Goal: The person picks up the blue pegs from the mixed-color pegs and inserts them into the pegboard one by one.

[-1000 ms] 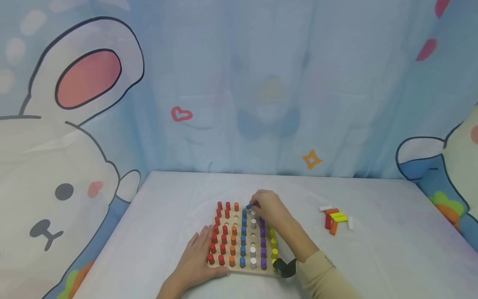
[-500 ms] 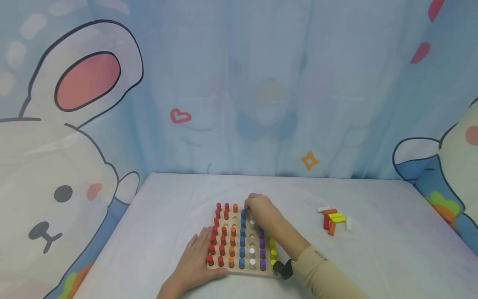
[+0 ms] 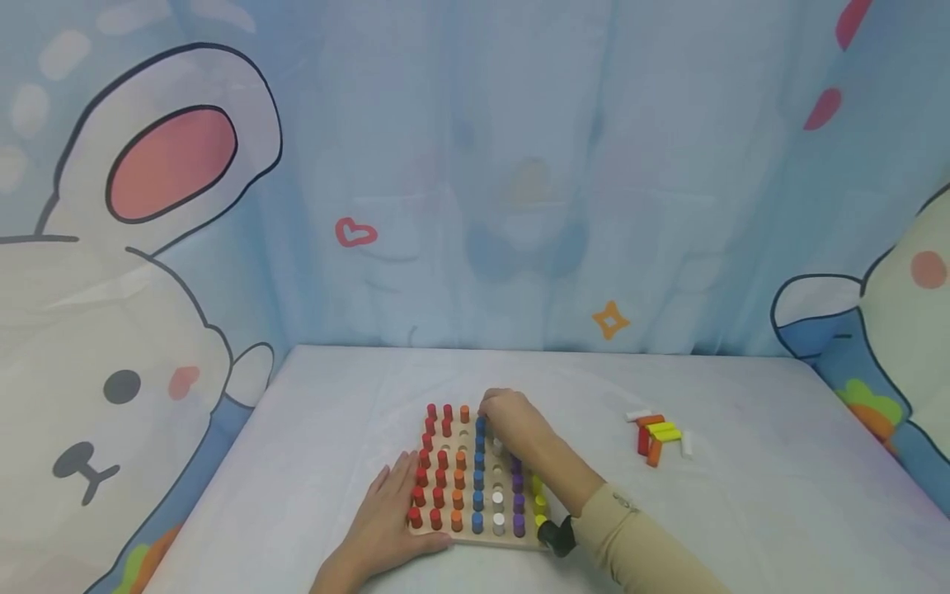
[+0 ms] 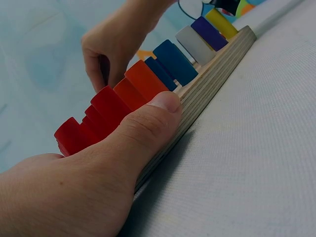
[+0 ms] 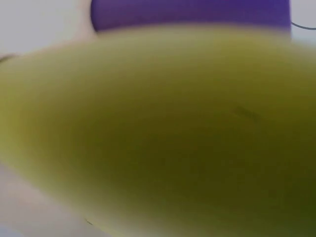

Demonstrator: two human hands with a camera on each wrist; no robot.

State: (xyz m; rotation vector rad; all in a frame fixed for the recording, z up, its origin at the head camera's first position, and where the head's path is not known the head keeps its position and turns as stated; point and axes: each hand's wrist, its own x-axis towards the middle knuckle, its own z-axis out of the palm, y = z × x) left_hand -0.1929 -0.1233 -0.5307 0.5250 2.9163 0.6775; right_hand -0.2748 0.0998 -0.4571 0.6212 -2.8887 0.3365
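A wooden pegboard [image 3: 497,540] carries rows of coloured pegs: red, orange, blue, white, purple and yellow. My left hand [image 3: 382,520] lies along its left side with straight fingers. In the left wrist view the left thumb [image 4: 153,121] rests at the board's near edge, beside the orange pegs [image 4: 148,81]. At the far end of the row of blue pegs [image 3: 478,501], my right hand [image 3: 515,421] pinches a blue peg, now mostly hidden by the fingers. The right wrist view is filled by a blurred yellow peg [image 5: 163,123], with a purple peg [image 5: 192,12] behind it.
To the right of the board lies a loose pile with yellow pegs [image 3: 663,431], a red peg [image 3: 642,440], orange pegs [image 3: 654,453] and white pegs [image 3: 686,445]. A white cloth covers the table [image 3: 356,396]. A printed curtain [image 3: 445,165] hangs behind.
My right hand has lowered the blue peg, tilted and visible earlier, to the far end of the blue row, where the fingers now cover it. The left hand stays at the board.
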